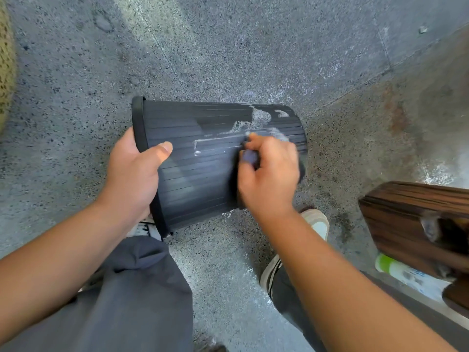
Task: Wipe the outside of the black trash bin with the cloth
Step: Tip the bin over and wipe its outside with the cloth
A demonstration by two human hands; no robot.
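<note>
Holding: the left hand [132, 171] grips the rim end of the black trash bin [203, 158], thumb lying on the ribbed outer wall, fingers curled out of sight behind the rim.
Wiping: the right hand [269, 174] is curled around a dark cloth [250, 157] and presses it against the bin's wall near the base end; the hand is blurred.
Bin position: it is tipped on its side between the two hands, rim toward the left hand, base beyond the right hand, above the speckled floor [253, 47].
Bin surface: white foamy streaks [258, 118] sit just beyond the right hand's knuckles, with a pale rectangular outline between the two hands.
Below the hands: grey trousers [142, 295] and two shoes, one [317, 222] just beside the right wrist.
Right of the right hand: a dark wooden piece [416, 219], and nearer the right forearm a white bottle with a green end [396, 270] lying under it.
</note>
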